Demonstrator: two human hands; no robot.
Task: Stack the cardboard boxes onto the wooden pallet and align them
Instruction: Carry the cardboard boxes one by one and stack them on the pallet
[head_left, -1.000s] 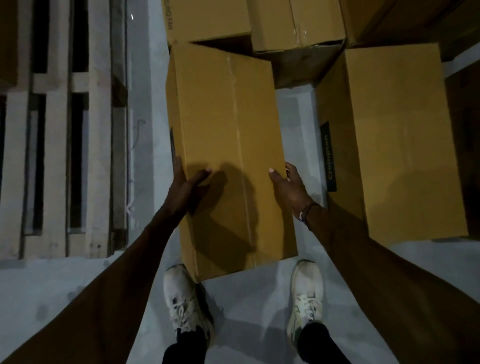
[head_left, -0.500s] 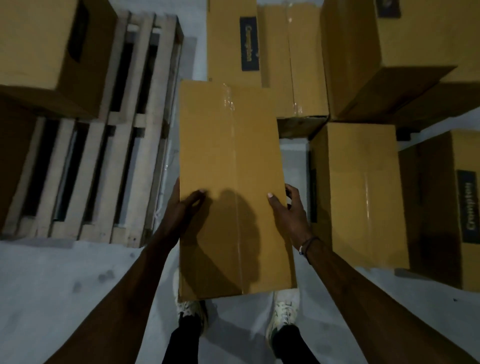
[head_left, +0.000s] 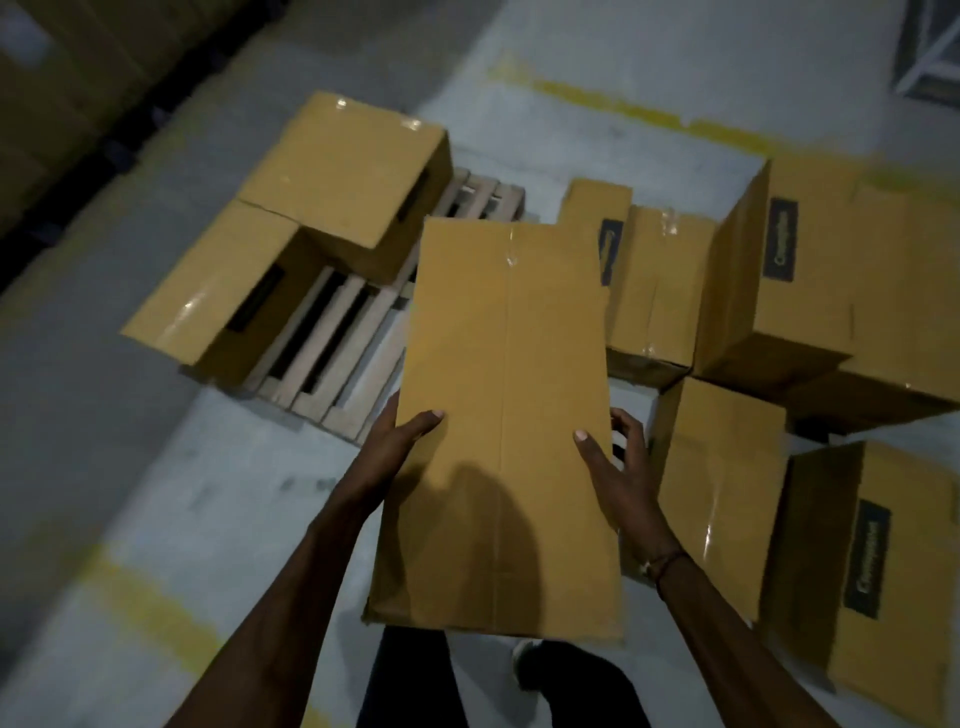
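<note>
Two boxes (head_left: 291, 228) sit on the pallet (head_left: 332, 358); left hand (head_left: 395, 447) and right hand (head_left: 618, 467) grip a third box (head_left: 504, 415), several boxes on the floor (head_left: 727, 499) remain

Two boxes (head_left: 291, 228) on pallet (head_left: 332, 358)

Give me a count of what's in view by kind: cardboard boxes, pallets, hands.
Cardboard boxes: 8 (one held, two on the pallet, five on the floor at right)
Wooden pallet: 1
Hands: 2, left hand, right hand
Total: 11
</note>
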